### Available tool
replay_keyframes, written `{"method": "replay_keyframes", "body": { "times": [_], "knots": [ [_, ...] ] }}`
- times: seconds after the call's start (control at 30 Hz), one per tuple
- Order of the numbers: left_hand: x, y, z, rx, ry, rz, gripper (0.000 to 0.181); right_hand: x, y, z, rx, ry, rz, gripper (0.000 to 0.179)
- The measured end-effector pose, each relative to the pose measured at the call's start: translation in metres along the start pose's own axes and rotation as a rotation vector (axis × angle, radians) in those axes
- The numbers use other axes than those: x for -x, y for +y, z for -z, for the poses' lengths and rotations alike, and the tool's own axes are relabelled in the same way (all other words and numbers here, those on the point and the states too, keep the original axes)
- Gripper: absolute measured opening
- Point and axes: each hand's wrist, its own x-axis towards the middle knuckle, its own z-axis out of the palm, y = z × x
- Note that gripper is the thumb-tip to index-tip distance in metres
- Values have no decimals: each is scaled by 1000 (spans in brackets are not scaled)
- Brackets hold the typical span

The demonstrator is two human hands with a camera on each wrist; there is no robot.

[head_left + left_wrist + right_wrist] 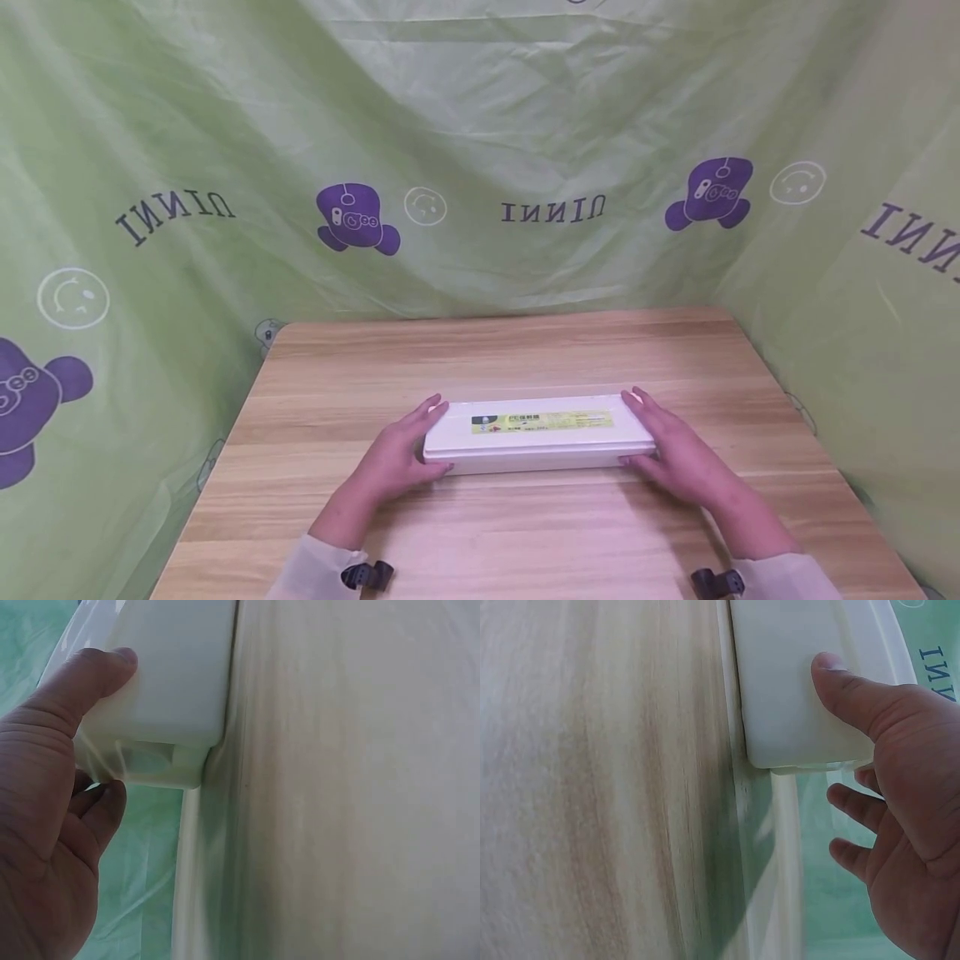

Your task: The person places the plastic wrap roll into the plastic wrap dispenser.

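Observation:
A long white cling film box (538,433) with a yellow and green label on its top lies crosswise on the table. My left hand (397,450) holds its left end, the thumb pressed on the near side and the fingers round the end. At the opposite end my right hand (678,450) grips it likewise. In the left wrist view, the left thumb lies flat on the white side and curled fingertips meet the box's end. The right wrist view shows the right thumb on the near side, with two fingers off the box below its end.
The box stands on a wood-grain table (487,350) with rounded back corners. A green curtain (480,117) printed with purple figures and smiley faces hangs behind the table and along both sides. Small black camera mounts (367,575) sit at both wrists.

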Motion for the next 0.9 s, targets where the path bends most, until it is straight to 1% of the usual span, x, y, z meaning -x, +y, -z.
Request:
{"method": "replay_keyframes", "body": {
  "times": [0.13, 0.33, 0.5, 0.67, 0.9],
  "knots": [
    [2, 1, 0, -44, -11, 1, 94, 1, 0, 0, 9, -6, -11, 105],
    [3, 2, 2, -60, -46, 32, 99, 3, 0, -1, 27, -13, -21, 105],
    [3, 3, 4, -70, -67, 49, 102, 4, -2, 0, 32, -8, -12, 105],
    [3, 5, 6, -85, -66, 58, 104, 3, -3, 1, 43, -7, -7, 105],
    [4, 6, 7, -78, -52, 47, 106, 5, -6, 4, 24, -31, -27, 110]
  ]
}}
